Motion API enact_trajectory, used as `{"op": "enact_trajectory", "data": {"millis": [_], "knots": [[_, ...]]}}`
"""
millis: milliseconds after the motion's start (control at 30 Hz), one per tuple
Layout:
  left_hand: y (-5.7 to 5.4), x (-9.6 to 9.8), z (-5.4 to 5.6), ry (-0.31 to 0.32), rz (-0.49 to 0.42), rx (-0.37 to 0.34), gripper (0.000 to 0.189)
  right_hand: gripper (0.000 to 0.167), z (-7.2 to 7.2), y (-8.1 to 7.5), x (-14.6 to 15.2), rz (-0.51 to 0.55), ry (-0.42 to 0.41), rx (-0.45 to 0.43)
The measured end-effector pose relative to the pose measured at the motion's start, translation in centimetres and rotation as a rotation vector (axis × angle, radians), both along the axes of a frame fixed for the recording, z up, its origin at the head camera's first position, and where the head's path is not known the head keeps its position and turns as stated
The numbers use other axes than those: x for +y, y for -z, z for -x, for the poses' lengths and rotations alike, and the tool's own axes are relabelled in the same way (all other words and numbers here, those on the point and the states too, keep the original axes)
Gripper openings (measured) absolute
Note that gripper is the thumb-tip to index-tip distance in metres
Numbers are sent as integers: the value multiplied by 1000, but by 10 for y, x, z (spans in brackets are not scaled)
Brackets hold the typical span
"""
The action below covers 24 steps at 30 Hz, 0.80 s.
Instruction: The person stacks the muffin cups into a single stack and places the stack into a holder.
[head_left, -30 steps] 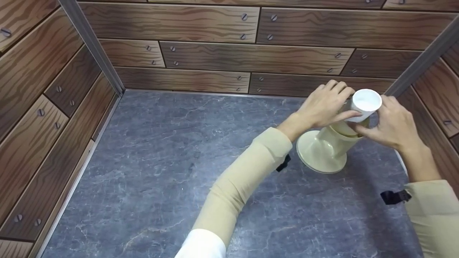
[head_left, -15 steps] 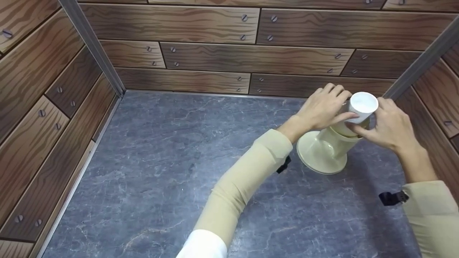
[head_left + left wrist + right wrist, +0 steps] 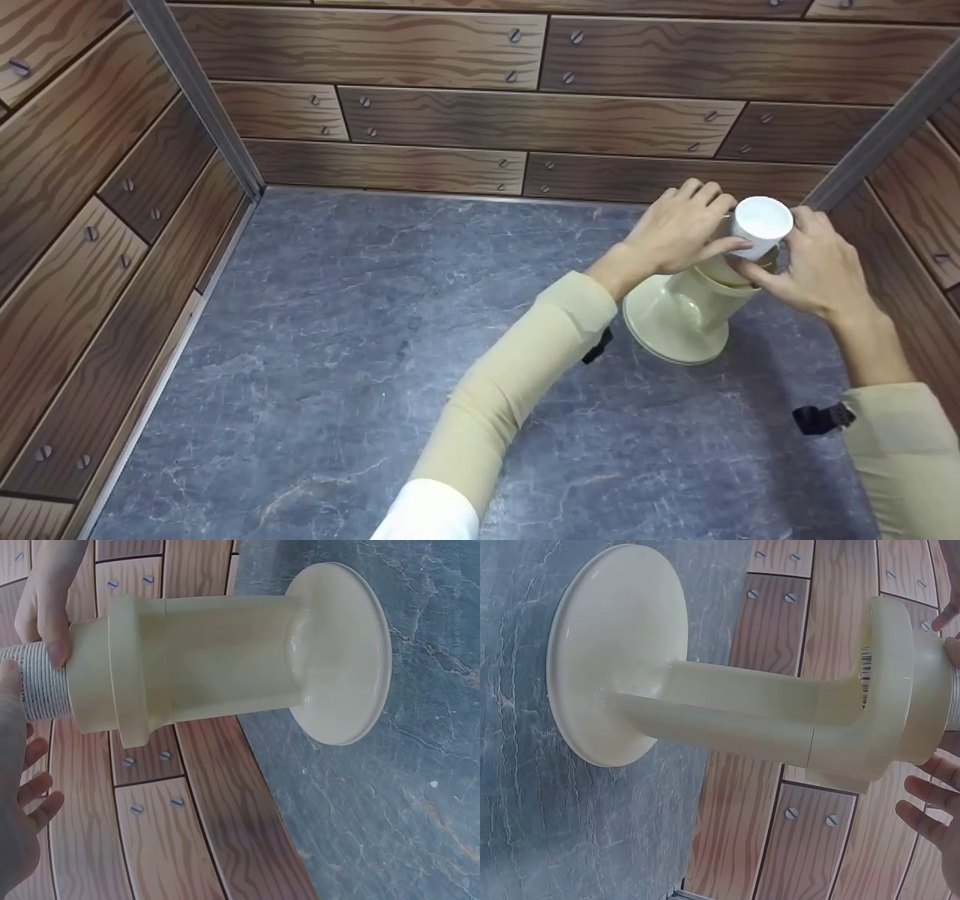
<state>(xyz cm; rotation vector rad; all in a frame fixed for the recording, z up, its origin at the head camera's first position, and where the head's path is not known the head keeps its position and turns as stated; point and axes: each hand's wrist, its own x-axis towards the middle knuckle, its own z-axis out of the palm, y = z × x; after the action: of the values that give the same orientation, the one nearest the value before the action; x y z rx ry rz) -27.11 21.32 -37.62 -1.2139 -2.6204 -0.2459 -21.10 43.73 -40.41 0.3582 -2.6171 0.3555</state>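
A cream cup dispenser (image 3: 679, 322) stands upright on its round base at the right. A stack of white paper cups (image 3: 763, 219) pokes out of its top, mouths up; the left wrist view shows the ribbed rims of the nested cups (image 3: 46, 690). My left hand (image 3: 679, 229) holds the stack from the left, thumb across its front. From the other side my right hand (image 3: 825, 262) holds it low, thumb tip right at the edge of the dispenser's collar (image 3: 91, 675). Fingers of the right hand (image 3: 934, 810) spread behind the collar in the right wrist view.
A grey marbled tabletop (image 3: 337, 337) lies under everything. Wood-patterned panels (image 3: 435, 116) wall in the back and both sides. The dispenser stands close to the right wall (image 3: 919, 217). A barcode label (image 3: 865, 676) shows on the dispenser's collar.
Both hands and the cup stack have sunk slightly toward the dispenser and shifted a little left. The dispenser stays in place, and the grips look the same.
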Motion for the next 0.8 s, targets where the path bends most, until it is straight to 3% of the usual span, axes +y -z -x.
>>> {"op": "enact_trajectory", "data": {"millis": [333,800], "knots": [[7,4,-3,-12,42,-6,65,64,-2,2,1,18,15,-29],[9,6,-1,-39,73,-37,65,67,0,4,1,14,28,-66]]}}
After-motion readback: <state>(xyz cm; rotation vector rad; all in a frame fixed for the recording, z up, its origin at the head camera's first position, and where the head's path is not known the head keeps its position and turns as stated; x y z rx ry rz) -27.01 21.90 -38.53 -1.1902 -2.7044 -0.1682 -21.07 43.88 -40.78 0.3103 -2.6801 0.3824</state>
